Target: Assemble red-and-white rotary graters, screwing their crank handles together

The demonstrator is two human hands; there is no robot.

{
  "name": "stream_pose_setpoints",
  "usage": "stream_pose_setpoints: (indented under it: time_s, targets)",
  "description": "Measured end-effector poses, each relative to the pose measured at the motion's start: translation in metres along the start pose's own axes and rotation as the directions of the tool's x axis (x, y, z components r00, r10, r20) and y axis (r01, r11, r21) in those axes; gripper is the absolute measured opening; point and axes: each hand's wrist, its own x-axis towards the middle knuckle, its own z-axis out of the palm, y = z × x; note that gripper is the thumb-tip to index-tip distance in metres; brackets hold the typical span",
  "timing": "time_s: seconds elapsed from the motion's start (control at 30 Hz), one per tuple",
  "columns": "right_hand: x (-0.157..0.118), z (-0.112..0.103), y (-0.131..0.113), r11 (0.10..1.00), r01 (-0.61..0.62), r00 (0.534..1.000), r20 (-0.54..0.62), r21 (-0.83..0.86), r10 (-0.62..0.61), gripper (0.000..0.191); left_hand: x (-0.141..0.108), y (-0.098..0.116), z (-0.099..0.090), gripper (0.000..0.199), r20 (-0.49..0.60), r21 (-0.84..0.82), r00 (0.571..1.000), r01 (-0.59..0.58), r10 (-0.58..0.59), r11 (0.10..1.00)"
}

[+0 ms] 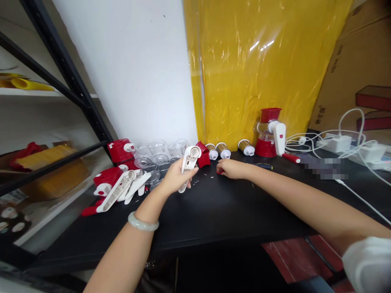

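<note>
My left hand [179, 177] holds a white plastic crank arm [190, 159] upright, its hollow side facing me. Close to the tabletop, my right hand [229, 168] has its fingers pinched on a small red piece [219, 173]. Between the hands lies a red hopper part [202, 154], with metal grater drums [222, 150] behind it. Tiny metal bits [196, 182] are scattered beside my left hand. More white crank parts [117, 190] lie at the left, by red housings [119, 150] and clear cups [159, 151].
An assembled red and white grater [270, 134] stands at the back right. Beyond it are white cables and chargers [336, 143]. A screwdriver [264, 166] lies behind my right wrist. A black shelf frame [88, 108] borders the black table [210, 215] on the left.
</note>
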Motion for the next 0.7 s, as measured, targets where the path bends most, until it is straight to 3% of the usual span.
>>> stream_pose_setpoints:
  time_s: [0.1,0.23,0.3,0.43,0.5,0.57,0.7]
  targets:
    - [-0.006,-0.006,-0.002,1.0,-0.012,0.998,-0.055,0.026,0.014,0.017,-0.002,0.0,0.006,0.048,-0.07,0.048,0.997,-0.016,0.019,0.999]
    - [0.0,-0.031,-0.012,0.996,0.015,0.979,-0.203,0.091,0.004,0.016,-0.005,0.008,0.015,0.049,-0.176,-0.104,0.984,-0.023,0.004,0.994]
    - [0.008,-0.049,-0.021,0.974,0.081,0.942,-0.334,0.212,-0.005,0.011,-0.005,0.015,0.015,0.045,-0.254,-0.197,0.967,-0.032,-0.019,0.98]
    - [0.025,-0.078,-0.046,0.792,0.239,0.858,-0.504,0.562,0.098,0.016,-0.005,0.025,0.007,0.04,-0.384,-0.403,0.921,-0.106,-0.063,0.909]
    - [0.029,-0.082,-0.058,0.68,0.313,0.829,-0.541,0.663,0.145,0.019,-0.006,0.026,0.002,0.037,-0.388,-0.513,0.92,-0.17,-0.051,0.841]
    - [0.03,-0.078,-0.067,0.624,0.363,0.815,-0.56,0.692,0.148,0.019,-0.007,0.026,0.0,0.033,-0.357,-0.6,0.934,-0.211,-0.022,0.772]
    - [0.025,-0.064,-0.075,0.569,0.428,0.817,-0.57,0.703,0.089,0.043,-0.007,0.02,0.003,0.028,-0.231,-0.695,0.973,-0.15,-0.02,0.704]
